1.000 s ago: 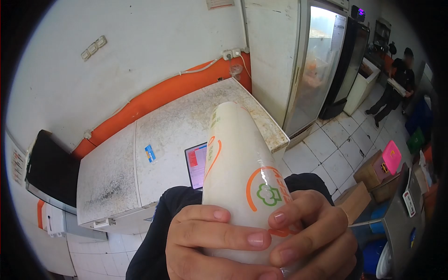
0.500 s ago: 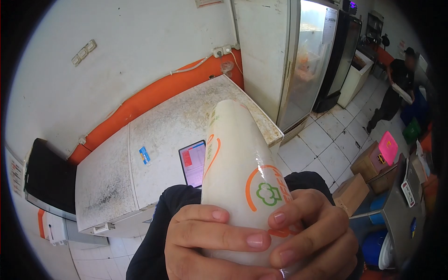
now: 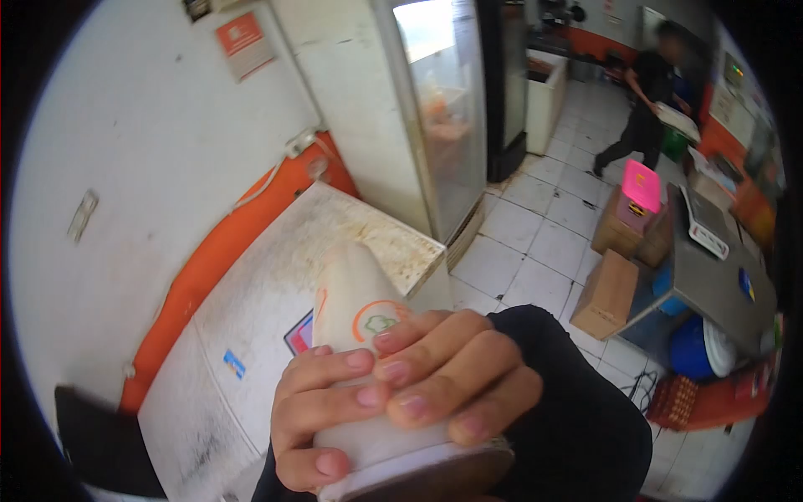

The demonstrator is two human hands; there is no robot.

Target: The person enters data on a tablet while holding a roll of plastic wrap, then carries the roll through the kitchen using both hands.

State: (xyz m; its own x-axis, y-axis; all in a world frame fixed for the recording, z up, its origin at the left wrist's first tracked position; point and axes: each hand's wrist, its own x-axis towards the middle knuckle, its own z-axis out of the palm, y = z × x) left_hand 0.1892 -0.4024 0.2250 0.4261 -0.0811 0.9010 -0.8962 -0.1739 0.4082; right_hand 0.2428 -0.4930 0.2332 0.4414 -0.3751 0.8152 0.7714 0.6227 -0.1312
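Observation:
A tall stack of white paper cups (image 3: 360, 289) with orange and green print stands out in front of me, tilted away, its wide rim toward the bottom of the view. My left hand (image 3: 322, 414) wraps round its left side. From the right, my right hand (image 3: 460, 376) grips it, fingertips close to those of my left hand. Beyond the stack, a tablet (image 3: 299, 332) lies partly hidden on the white worn chest top (image 3: 259, 276), with a small blue packet (image 3: 234, 365) to its left.
A glass-door fridge (image 3: 443, 117) stands behind the chest. Cardboard boxes (image 3: 606, 297), a pink lid (image 3: 641, 186) and a metal table (image 3: 719, 280) with a scale (image 3: 705, 222) are at right. A person (image 3: 648, 100) in dark clothes carries something pale at the back right.
The view has swung right. The cup stack and both hands appear lower and farther left, and the stack's wide rim now shows. The person at the back has changed stance.

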